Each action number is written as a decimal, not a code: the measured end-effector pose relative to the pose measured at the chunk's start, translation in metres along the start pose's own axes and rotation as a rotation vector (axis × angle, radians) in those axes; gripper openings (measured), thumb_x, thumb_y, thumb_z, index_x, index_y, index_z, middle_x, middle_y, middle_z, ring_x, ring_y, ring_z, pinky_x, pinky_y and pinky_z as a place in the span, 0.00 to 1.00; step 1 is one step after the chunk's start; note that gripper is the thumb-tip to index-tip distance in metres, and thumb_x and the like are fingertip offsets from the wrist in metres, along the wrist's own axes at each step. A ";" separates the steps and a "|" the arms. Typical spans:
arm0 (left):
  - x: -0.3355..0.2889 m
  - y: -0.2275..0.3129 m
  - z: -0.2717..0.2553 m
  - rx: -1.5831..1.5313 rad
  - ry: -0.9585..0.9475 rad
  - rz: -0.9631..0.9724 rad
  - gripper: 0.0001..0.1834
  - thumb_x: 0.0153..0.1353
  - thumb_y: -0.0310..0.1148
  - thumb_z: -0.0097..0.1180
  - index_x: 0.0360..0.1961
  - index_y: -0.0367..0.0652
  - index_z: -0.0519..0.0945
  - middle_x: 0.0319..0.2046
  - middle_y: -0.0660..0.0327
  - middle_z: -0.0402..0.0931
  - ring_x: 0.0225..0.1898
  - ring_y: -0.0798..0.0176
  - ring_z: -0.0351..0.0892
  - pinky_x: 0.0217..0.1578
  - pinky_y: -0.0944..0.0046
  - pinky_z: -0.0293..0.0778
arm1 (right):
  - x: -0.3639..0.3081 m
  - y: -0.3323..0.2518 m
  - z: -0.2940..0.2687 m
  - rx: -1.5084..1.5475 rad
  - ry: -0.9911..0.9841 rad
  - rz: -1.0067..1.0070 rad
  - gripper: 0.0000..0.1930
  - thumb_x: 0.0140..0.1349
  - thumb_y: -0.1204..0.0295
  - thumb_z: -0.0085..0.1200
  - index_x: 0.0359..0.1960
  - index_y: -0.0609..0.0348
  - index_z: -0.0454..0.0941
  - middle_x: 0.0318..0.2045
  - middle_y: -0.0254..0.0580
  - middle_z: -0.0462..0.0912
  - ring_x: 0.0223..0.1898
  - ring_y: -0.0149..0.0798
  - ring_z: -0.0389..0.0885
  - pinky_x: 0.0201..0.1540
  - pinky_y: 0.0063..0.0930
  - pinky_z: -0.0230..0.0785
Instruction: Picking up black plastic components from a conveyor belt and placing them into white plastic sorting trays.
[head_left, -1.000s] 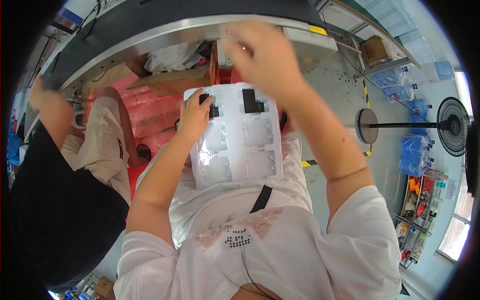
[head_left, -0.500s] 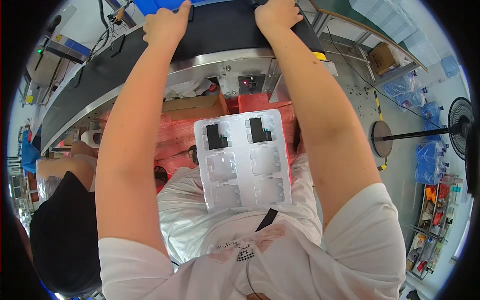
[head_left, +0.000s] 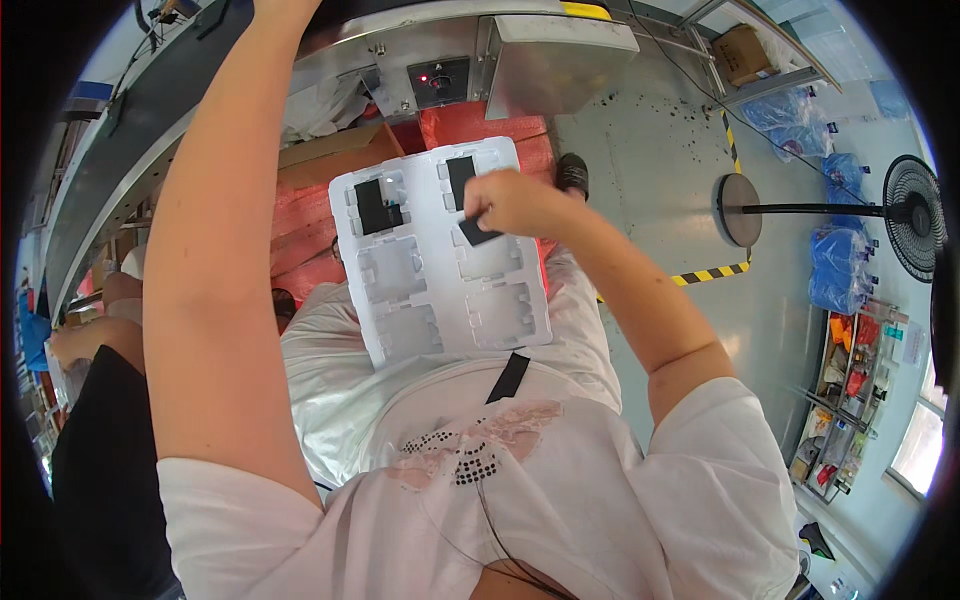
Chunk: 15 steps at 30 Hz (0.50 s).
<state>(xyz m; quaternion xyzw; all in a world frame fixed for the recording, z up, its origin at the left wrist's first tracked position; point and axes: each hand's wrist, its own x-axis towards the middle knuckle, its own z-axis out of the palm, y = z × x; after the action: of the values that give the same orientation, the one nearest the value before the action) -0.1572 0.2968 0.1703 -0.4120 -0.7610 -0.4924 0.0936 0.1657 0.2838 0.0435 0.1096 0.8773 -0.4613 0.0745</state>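
Note:
A white plastic tray (head_left: 437,262) with several square pockets lies tilted across my lap. Flat black parts sit in its two far pockets: a left one (head_left: 371,208) with a small tab at its lower side, and a right one (head_left: 460,178) partly covered by my hand. My right hand (head_left: 512,203) is closed on another flat black part (head_left: 478,231), pinched above the right column of pockets, between the far and middle ones. My left arm reaches over the conveyor; only the edge of my left hand (head_left: 288,6) shows at the top, its fingers out of the picture.
A black conveyor (head_left: 150,110) with a metal frame runs along the far left. Under it are a cardboard box (head_left: 335,155) and red wrapping (head_left: 300,225). Another person (head_left: 100,440) sits close on my left. A black fan (head_left: 910,218) stands at right.
My right hand has come back from the conveyor to the tray, now with a flat black part in it. My left hand has moved mostly out of the picture as the view shifted.

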 end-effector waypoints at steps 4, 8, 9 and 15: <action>-0.068 0.050 -0.041 -0.292 -0.008 -0.144 0.14 0.50 0.33 0.61 0.35 0.35 0.77 0.32 0.50 0.78 0.32 0.53 0.78 0.35 0.59 0.72 | -0.002 0.059 0.063 -0.051 0.138 -0.028 0.11 0.40 0.78 0.53 0.29 0.62 0.78 0.31 0.52 0.80 0.35 0.54 0.77 0.38 0.39 0.69; -0.131 0.055 -0.105 -0.314 -0.191 -0.198 0.17 0.60 0.38 0.54 0.47 0.39 0.77 0.37 0.65 0.77 0.34 0.71 0.73 0.37 0.72 0.68 | -0.022 0.034 0.065 0.280 0.278 0.207 0.12 0.45 0.79 0.53 0.34 0.62 0.78 0.28 0.51 0.79 0.33 0.51 0.77 0.39 0.38 0.69; -0.146 0.054 -0.114 -0.360 -0.227 -0.241 0.15 0.59 0.35 0.55 0.45 0.39 0.78 0.33 0.66 0.78 0.30 0.75 0.73 0.34 0.75 0.67 | -0.023 0.034 0.065 0.424 0.294 0.295 0.11 0.47 0.79 0.53 0.35 0.62 0.78 0.26 0.50 0.79 0.33 0.50 0.77 0.39 0.37 0.69; -0.237 -0.001 -0.123 -0.430 -0.585 -0.551 0.12 0.59 0.27 0.53 0.44 0.37 0.78 0.36 0.65 0.77 0.38 0.72 0.73 0.41 0.71 0.69 | -0.021 0.032 0.075 -0.222 0.415 0.054 0.16 0.49 0.80 0.56 0.43 0.61 0.76 0.38 0.45 0.72 0.39 0.44 0.73 0.39 0.31 0.68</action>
<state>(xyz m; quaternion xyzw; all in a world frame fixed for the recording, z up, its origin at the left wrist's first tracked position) -0.0378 0.0683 0.1003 -0.3261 -0.7171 -0.5087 -0.3474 0.1966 0.2374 -0.0190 0.2165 0.9159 -0.3276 -0.0834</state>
